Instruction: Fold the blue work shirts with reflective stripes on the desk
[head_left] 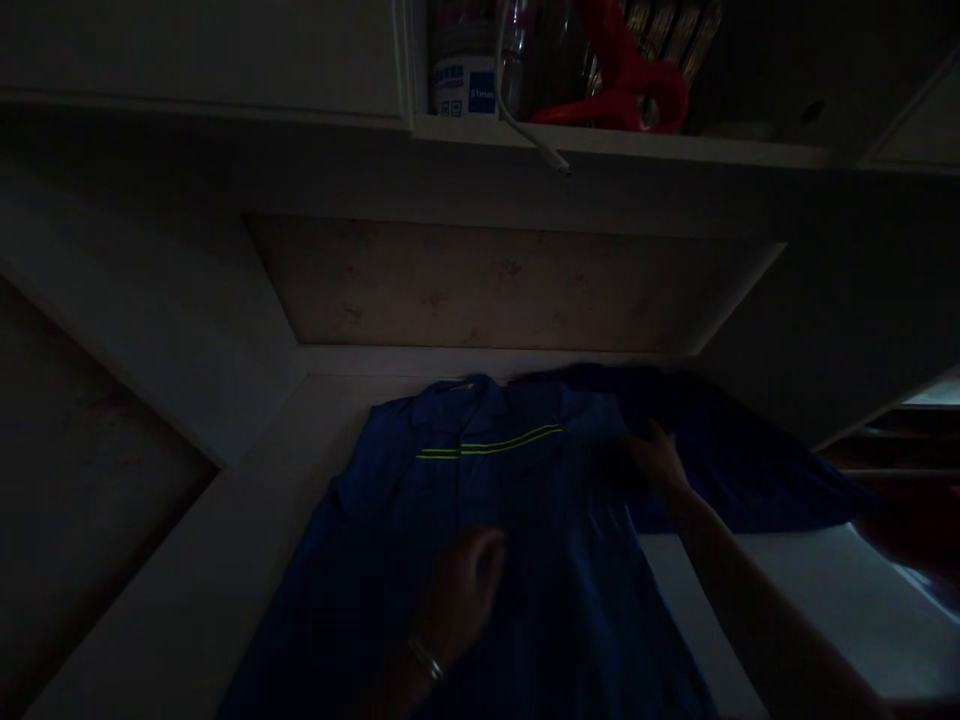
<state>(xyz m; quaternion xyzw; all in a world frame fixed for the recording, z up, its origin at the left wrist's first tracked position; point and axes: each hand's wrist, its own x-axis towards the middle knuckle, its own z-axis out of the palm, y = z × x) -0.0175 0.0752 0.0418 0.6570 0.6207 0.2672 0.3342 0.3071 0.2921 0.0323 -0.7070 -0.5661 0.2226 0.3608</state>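
Note:
A blue work jacket (517,500) with a collar and yellow-green stripes across its chest lies spread out, front up, on a white surface. Over its lower middle is my left hand (465,580), blurred, with its fingers curled in and a metal band on the wrist. No object shows in that hand. My right hand (656,458) reaches to the jacket's sleeve side at the right, fingers partly apart and touching or just above the cloth. Dim light hides the fingertips. Beyond that hand lies a darker blue garment (720,460), partly beneath the jacket.
A shelf (645,145) overhangs the surface, holding a red-handled tool (637,95), a white-and-blue labelled container (461,88) and a hanging white cable (532,140). White side panels and a patterned back wall (480,285) enclose the space. Something red (915,520) is at the right.

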